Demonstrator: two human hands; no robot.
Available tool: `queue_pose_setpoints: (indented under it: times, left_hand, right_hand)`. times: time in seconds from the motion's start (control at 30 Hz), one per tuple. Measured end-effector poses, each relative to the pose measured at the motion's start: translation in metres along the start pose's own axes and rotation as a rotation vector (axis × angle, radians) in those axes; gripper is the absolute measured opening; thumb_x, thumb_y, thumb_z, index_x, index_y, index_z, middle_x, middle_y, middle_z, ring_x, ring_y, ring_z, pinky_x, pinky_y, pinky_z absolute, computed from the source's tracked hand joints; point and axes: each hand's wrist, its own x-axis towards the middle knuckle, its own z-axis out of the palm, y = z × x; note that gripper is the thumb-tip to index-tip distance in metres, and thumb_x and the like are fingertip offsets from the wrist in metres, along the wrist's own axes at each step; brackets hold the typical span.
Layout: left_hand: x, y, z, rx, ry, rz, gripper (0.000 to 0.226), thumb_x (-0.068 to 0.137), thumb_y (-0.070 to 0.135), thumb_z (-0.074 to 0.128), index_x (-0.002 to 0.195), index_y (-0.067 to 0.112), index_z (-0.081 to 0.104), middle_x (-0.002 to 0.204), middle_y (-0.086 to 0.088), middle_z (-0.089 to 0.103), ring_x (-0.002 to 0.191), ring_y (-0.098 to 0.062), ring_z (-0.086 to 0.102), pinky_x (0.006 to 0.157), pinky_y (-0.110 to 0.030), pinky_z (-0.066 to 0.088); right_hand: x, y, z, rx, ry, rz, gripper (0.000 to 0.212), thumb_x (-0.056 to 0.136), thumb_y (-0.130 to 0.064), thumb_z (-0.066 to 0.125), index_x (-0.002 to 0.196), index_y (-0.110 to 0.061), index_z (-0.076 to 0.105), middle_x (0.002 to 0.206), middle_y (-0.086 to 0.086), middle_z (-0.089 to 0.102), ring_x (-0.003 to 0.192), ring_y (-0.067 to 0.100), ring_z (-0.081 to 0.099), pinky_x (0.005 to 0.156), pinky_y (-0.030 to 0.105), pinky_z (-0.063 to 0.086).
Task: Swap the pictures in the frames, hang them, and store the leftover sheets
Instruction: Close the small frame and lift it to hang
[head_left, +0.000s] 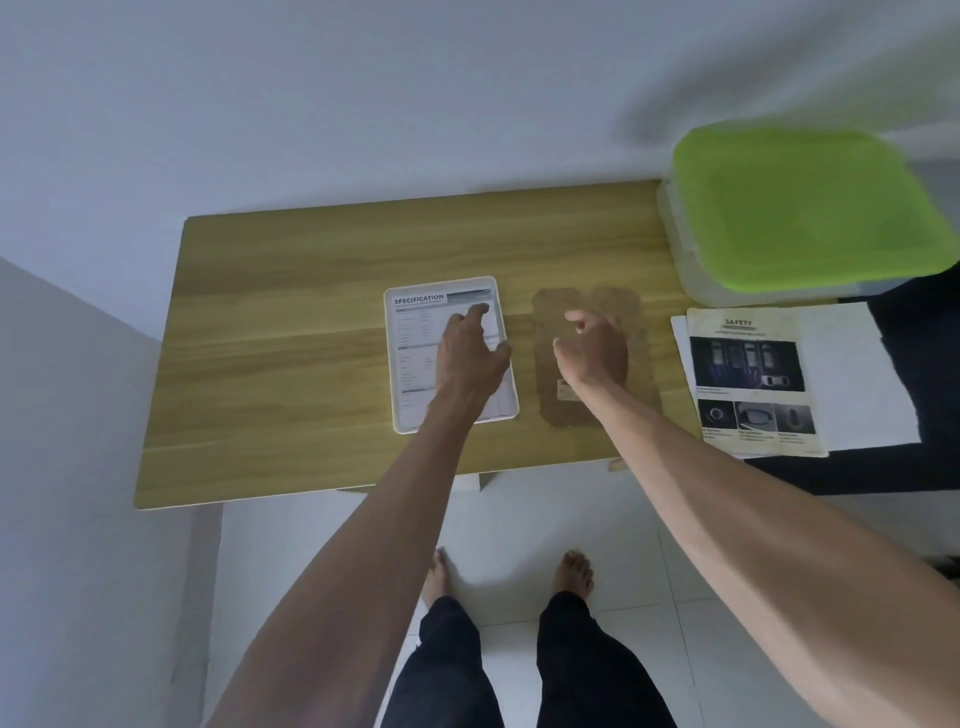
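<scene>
Left grip (470, 345) atop framed sheet (415, 358)

bare forearms (363, 545), no sleeves; dark trousers (519, 670); barefoot.

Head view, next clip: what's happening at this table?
A person stands at a wooden table, working on a picture frame. The left hand rests, fingers spread, on the white frame holding a SPECIFICATION sheet. The right hand hovers, loosely curled, over the brown backing board beside it. A SAFETY sheet and a green-lidded box lie to the right.
</scene>
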Motion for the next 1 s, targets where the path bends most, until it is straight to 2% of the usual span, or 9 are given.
queue_pose_setpoints:
  times: [0.1, 0.17, 0.23, 0.4, 0.5, 0.6, 0.8, 0.9, 1.0]
  left_hand:
    - [-0.005, 0.035, 0.026, -0.038, -0.107, 0.034, 0.069, 0.085, 0.025, 0.071, 0.146, 0.009, 0.043, 0.127, -0.016, 0.062, 0.119, -0.030, 0.057, 0.095, -0.038, 0.047]
    - [-0.007, 0.050, 0.042, -0.071, -0.161, 0.013, 0.060, 0.082, 0.025, 0.069, 0.138, 0.011, 0.050, 0.119, -0.012, 0.067, 0.110, -0.031, 0.060, 0.089, -0.039, 0.051]
    - [-0.008, 0.057, 0.056, -0.049, -0.192, -0.001, 0.055, 0.075, 0.032, 0.066, 0.126, 0.012, 0.057, 0.115, -0.009, 0.067, 0.108, -0.034, 0.060, 0.092, -0.047, 0.051]
    - [-0.002, 0.055, 0.079, 0.025, -0.226, -0.096, 0.060, 0.073, 0.032, 0.071, 0.129, 0.017, 0.055, 0.128, -0.008, 0.058, 0.132, -0.037, 0.035, 0.108, -0.045, 0.031]
    - [0.002, 0.058, 0.085, -0.029, -0.196, -0.241, 0.071, 0.075, 0.028, 0.077, 0.138, 0.020, 0.046, 0.144, -0.017, 0.043, 0.140, -0.035, 0.029, 0.112, -0.047, 0.028]
    - [0.006, 0.058, 0.091, -0.079, -0.147, -0.301, 0.073, 0.074, 0.029, 0.080, 0.139, 0.023, 0.048, 0.143, -0.013, 0.045, 0.135, -0.033, 0.035, 0.108, -0.043, 0.031]
    - [0.014, 0.063, 0.079, -0.239, -0.018, -0.184, 0.065, 0.075, 0.010, 0.074, 0.136, 0.022, 0.057, 0.127, -0.007, 0.046, 0.105, -0.020, 0.052, 0.096, -0.034, 0.049]
    - [0.020, 0.055, 0.055, -0.290, 0.067, -0.160, 0.065, 0.069, 0.012, 0.080, 0.132, 0.020, 0.064, 0.123, -0.006, 0.053, 0.105, -0.021, 0.060, 0.093, -0.040, 0.056]
    - [0.023, 0.031, 0.024, -0.292, 0.165, -0.158, 0.065, 0.070, 0.016, 0.085, 0.131, 0.018, 0.064, 0.121, -0.001, 0.051, 0.106, -0.020, 0.060, 0.092, -0.030, 0.054]
  right_hand:
    - [0.012, 0.022, -0.028, -0.014, 0.053, 0.071, 0.051, 0.086, -0.005, 0.053, 0.133, -0.022, 0.064, 0.139, 0.009, 0.052, 0.126, 0.030, 0.053, 0.101, 0.041, 0.051]
    - [0.019, 0.036, -0.043, -0.032, 0.052, 0.096, 0.052, 0.086, -0.005, 0.053, 0.135, -0.021, 0.062, 0.140, 0.012, 0.051, 0.127, 0.032, 0.053, 0.099, 0.040, 0.052]
    - [0.025, 0.049, -0.052, -0.026, 0.027, 0.117, 0.054, 0.085, -0.007, 0.055, 0.137, -0.021, 0.061, 0.140, 0.013, 0.051, 0.122, 0.033, 0.056, 0.095, 0.042, 0.055]
    - [0.029, 0.071, -0.055, 0.025, -0.046, 0.119, 0.051, 0.088, -0.010, 0.061, 0.138, -0.018, 0.060, 0.141, 0.014, 0.055, 0.126, 0.030, 0.056, 0.105, 0.038, 0.049]
    - [0.030, 0.074, -0.054, 0.064, -0.059, 0.110, 0.052, 0.087, -0.012, 0.069, 0.138, -0.019, 0.059, 0.141, 0.014, 0.056, 0.128, 0.028, 0.055, 0.107, 0.035, 0.046]
    - [0.033, 0.080, -0.058, 0.125, -0.085, 0.132, 0.059, 0.080, -0.014, 0.077, 0.137, -0.021, 0.061, 0.138, 0.012, 0.059, 0.127, 0.027, 0.056, 0.107, 0.040, 0.047]
    - [0.037, 0.079, -0.075, 0.231, -0.103, 0.101, 0.066, 0.077, -0.018, 0.084, 0.139, -0.018, 0.061, 0.136, 0.005, 0.063, 0.126, 0.022, 0.057, 0.110, 0.035, 0.044]
    - [0.038, 0.054, -0.071, 0.239, -0.105, 0.019, 0.068, 0.076, -0.023, 0.085, 0.139, -0.023, 0.061, 0.136, 0.002, 0.064, 0.124, 0.020, 0.058, 0.108, 0.036, 0.045]
    - [0.036, 0.019, -0.054, 0.215, -0.135, -0.060, 0.069, 0.072, -0.026, 0.086, 0.137, -0.026, 0.062, 0.134, 0.001, 0.065, 0.120, 0.019, 0.060, 0.105, 0.035, 0.048]
